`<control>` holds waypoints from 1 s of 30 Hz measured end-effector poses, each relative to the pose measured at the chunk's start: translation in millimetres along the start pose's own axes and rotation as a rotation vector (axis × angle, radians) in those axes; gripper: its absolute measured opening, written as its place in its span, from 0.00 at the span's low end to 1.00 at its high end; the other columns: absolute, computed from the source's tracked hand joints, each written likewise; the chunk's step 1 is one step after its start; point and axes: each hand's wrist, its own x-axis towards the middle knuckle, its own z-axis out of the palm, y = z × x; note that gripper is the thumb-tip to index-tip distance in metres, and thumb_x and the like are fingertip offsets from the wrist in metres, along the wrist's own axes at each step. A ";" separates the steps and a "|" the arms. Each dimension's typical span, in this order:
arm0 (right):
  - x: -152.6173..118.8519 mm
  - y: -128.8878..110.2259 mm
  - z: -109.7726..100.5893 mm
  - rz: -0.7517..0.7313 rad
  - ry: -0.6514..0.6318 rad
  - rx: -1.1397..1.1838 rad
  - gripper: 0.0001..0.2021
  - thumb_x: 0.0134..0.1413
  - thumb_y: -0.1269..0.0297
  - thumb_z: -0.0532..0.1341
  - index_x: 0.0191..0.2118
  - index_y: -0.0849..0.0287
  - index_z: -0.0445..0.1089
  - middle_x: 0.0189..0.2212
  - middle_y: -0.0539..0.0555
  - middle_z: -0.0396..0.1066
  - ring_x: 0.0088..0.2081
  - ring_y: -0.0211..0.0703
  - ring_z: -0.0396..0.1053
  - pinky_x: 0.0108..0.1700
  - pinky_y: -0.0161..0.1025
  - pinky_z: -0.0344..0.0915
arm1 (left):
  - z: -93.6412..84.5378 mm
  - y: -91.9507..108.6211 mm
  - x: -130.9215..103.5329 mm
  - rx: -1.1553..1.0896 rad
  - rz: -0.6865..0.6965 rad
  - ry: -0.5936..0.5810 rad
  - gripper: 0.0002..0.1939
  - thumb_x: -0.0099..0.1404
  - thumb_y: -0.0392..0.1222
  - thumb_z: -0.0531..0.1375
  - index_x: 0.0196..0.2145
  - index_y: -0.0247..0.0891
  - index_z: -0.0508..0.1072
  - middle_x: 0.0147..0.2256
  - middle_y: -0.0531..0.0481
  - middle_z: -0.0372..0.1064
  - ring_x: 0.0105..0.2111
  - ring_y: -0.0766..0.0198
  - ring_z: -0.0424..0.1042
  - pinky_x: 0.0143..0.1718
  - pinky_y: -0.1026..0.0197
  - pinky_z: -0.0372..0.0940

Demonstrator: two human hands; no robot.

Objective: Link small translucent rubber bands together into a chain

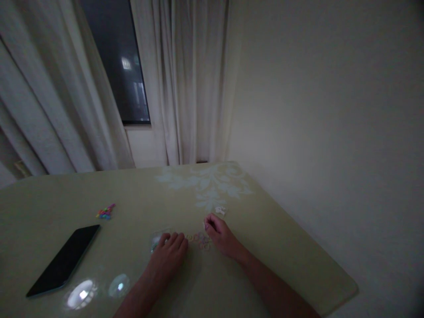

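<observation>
2 bare hands low over a table (132, 194), left hand (172, 247) palm-down, fingers loosely curled, right hand (220, 234) pinched, its hold unclear, pale rings (202, 240) between

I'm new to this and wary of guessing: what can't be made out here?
All in the head view:
- Right hand: curled fingers hide whatever they may hold.
- Clear container: left hand covers part; contents blurred.
- Pale rings, bright pieces: too small and blurred to count.
- Forearms: cut off by the bottom edge.

Bare left forearm (141, 289) and bare right forearm (276, 282), both tapering wristward.
</observation>
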 end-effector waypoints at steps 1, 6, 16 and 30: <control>0.0 0.8 0.2 -0.003 0.000 0.011 0.15 0.66 0.50 0.54 0.35 0.56 0.59 0.28 0.46 0.55 0.29 0.38 0.54 0.33 0.35 0.55 | 1.2 -0.7 0.0 -0.015 -0.002 0.006 0.15 0.69 0.24 0.54 0.43 0.39 0.76 0.44 0.40 0.78 0.47 0.48 0.76 0.50 0.47 0.61; -0.4 5.8 0.3 -0.011 0.016 0.031 0.14 0.66 0.50 0.55 0.35 0.56 0.60 0.27 0.45 0.55 0.29 0.38 0.54 0.33 0.36 0.54 | 6.6 -5.3 -0.7 -0.213 0.029 0.124 0.14 0.71 0.27 0.54 0.45 0.41 0.74 0.41 0.48 0.79 0.42 0.56 0.77 0.46 0.55 0.65; -2.1 3.3 1.1 -0.040 0.026 0.054 0.14 0.67 0.51 0.55 0.35 0.56 0.60 0.27 0.45 0.55 0.29 0.38 0.53 0.32 0.36 0.53 | 1.5 -2.6 -1.1 -0.306 0.025 0.231 0.18 0.64 0.24 0.57 0.43 0.42 0.78 0.40 0.46 0.80 0.40 0.56 0.79 0.43 0.59 0.70; -1.6 -1.4 5.6 -0.041 0.036 0.043 0.12 0.65 0.53 0.56 0.35 0.56 0.61 0.26 0.45 0.55 0.28 0.37 0.54 0.31 0.36 0.53 | 2.5 -4.7 -2.8 -0.434 0.145 0.167 0.19 0.65 0.26 0.56 0.45 0.42 0.81 0.42 0.44 0.82 0.42 0.54 0.79 0.45 0.57 0.72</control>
